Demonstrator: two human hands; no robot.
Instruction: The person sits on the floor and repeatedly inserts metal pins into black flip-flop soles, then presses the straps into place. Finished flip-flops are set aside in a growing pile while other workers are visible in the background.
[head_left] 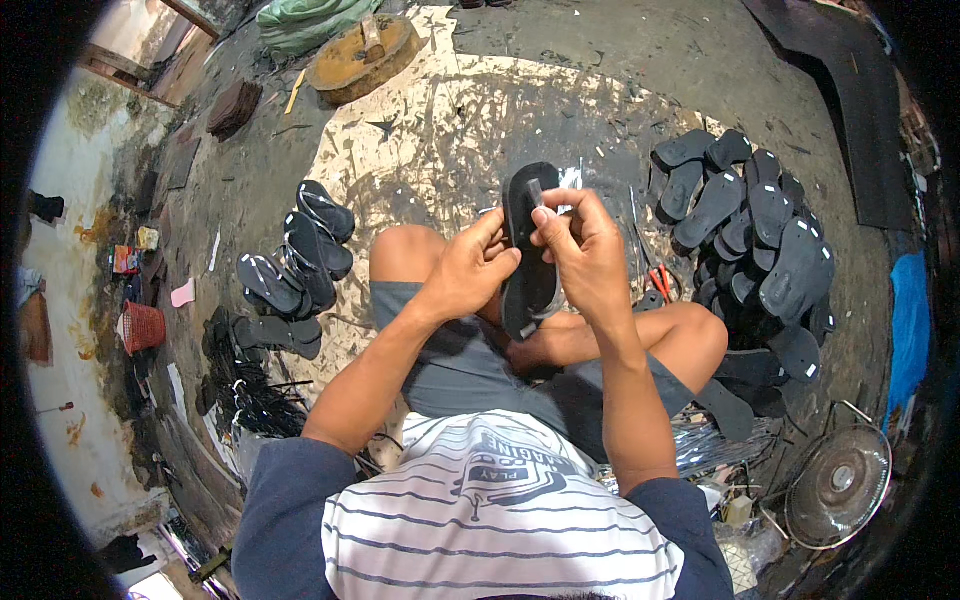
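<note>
I sit cross-legged with a black sandal sole held upright over my lap. My left hand grips its left edge between thumb and fingers. On the other side, my right hand is closed in a pinch on a dark grey strap, whose flat end sticks up over the upper part of the sole. A shiny grey length of it seems to run below that hand along the sole's right edge. Where the strap meets the sole is partly hidden by my fingers.
Strapped black sandals lie to the left, above a bundle of black strips. A heap of black soles is at the right, beside a red-handled tool. A round block stands far left; a fan lies near right.
</note>
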